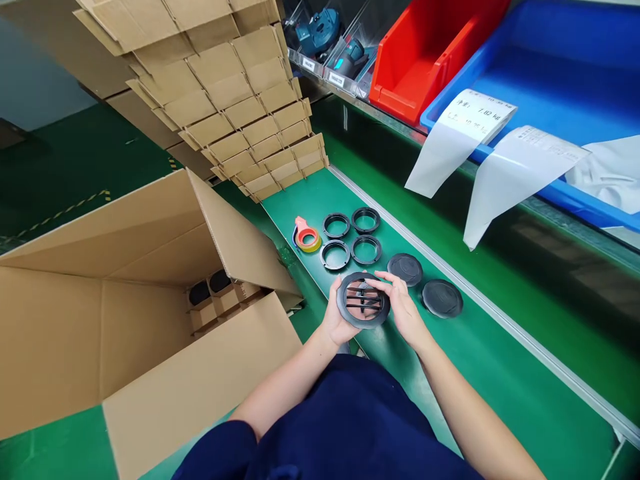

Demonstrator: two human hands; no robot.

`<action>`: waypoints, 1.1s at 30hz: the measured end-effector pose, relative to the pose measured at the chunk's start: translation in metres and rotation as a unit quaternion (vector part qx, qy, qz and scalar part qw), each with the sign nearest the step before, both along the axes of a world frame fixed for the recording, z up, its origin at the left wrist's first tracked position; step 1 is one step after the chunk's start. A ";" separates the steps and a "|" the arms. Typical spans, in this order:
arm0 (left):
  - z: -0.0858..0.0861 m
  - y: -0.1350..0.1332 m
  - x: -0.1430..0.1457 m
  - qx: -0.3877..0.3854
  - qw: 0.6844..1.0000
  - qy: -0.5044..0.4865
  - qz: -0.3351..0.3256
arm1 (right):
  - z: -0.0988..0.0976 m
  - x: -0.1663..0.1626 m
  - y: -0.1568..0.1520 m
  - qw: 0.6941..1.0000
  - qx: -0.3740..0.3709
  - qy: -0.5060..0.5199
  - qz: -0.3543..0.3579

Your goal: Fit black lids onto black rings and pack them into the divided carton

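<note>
A round black air vent (365,322) with open slats is in my hands above the near edge of the green bench. My left hand (334,322) cradles it from the left and below, its palm visible between the slats. From the right, the fingers of my right hand (404,308) rest on the vent's upper right rim and slats. Just beyond, several black rings (335,267) lie grouped on the bench. Two round black vents with closed faces, one (405,268) nearer my fingers and another (443,298) farther right, lie beside my right hand.
A tape roll in a red holder (308,241) lies left of the rings. An open carton (150,293) at left has dividers and black parts inside. Stacked cardboard dividers (250,100) rise behind. A shelf holds a red bin (415,73) and a blue tray (560,73) with hanging paper labels (520,173).
</note>
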State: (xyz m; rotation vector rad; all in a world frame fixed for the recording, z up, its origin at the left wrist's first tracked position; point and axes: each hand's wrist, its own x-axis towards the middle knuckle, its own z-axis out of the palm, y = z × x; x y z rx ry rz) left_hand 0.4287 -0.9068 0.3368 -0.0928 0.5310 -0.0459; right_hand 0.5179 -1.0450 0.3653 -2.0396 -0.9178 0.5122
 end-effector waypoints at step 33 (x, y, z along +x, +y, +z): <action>-0.103 0.072 -0.001 0.027 0.950 0.311 -0.020 | -0.147 0.124 0.116 0.910 -0.277 -0.305 0.053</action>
